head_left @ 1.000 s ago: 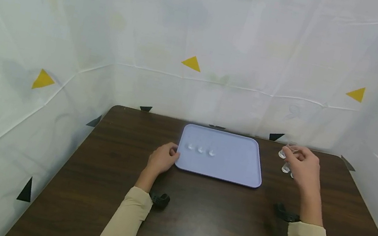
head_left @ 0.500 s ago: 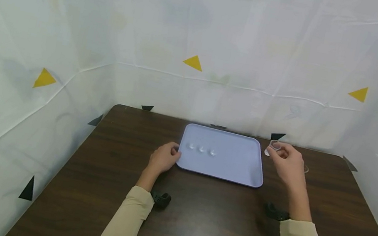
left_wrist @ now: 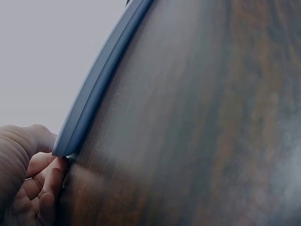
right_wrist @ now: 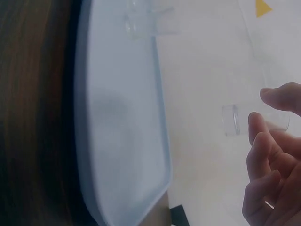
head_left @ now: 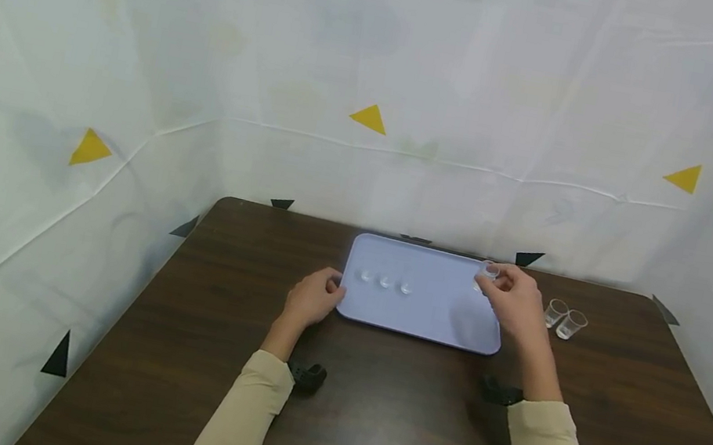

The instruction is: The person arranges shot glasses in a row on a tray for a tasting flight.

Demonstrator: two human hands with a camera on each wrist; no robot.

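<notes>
On the dark table [head_left: 379, 417], the lilac tray [head_left: 425, 322] lies near the far edge, its near-left corner held by the curled left hand [head_left: 311, 302]; three small clear cups [head_left: 385, 282] stand in a row on its left part. The right hand [head_left: 514, 302] pinches a small clear cup [head_left: 489, 271] over the tray's far-right corner. That light fingertip pinch could slip and the cup tumble onto the tray. A second ago this hand was beside the two spare cups [head_left: 564, 318] near the table's right edge.

There are no words, numbers, labels or brand names to read in any view. The pale lilac plastic tray [head_left: 427, 307], the small clear plastic cups [head_left: 564, 319] and the dark brown wooden table [head_left: 379, 417] are all plain.
</notes>
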